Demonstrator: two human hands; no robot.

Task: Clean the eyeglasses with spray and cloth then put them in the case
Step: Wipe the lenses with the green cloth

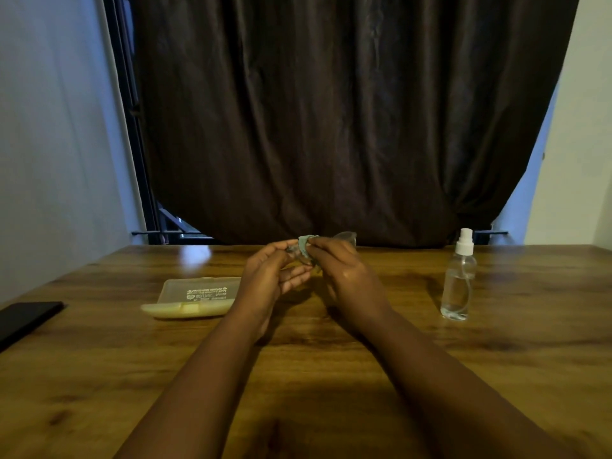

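Head view: glasses [344, 238] held up between both hands, above the far middle of the table [298, 376], not touching it. Left hand [271, 279] pinches the left part of the frame, thumb and index curled onto it, other fingers loosely extended underneath. Right hand [347, 276] pinches the cloth [306, 245] around the glasses, fingers curled, back of hand to camera. Hands close together, fingertips nearly meeting at the cloth. Both forearms bare, reaching forward from the bottom edge and converging toward the middle.

Glasses look clear or lightly tinted; only the right lens edge pokes out past the right fingers, the rest is hidden by cloth and fingers. Blurred, can't tell frame detail. Cloth is small, pale green, bunched over the glasses' middle.

Case [195, 298] lies open on the table left of the left hand, just beside the wrist: pale yellowish, translucent lid with print on it folded back flat. Spray [458, 279] stands upright well right of the right hand: clear bottle, white pump top, clear liquid inside.

Dark flat object [26, 318] at the table's left edge. Dark curtain [331, 111] behind the table
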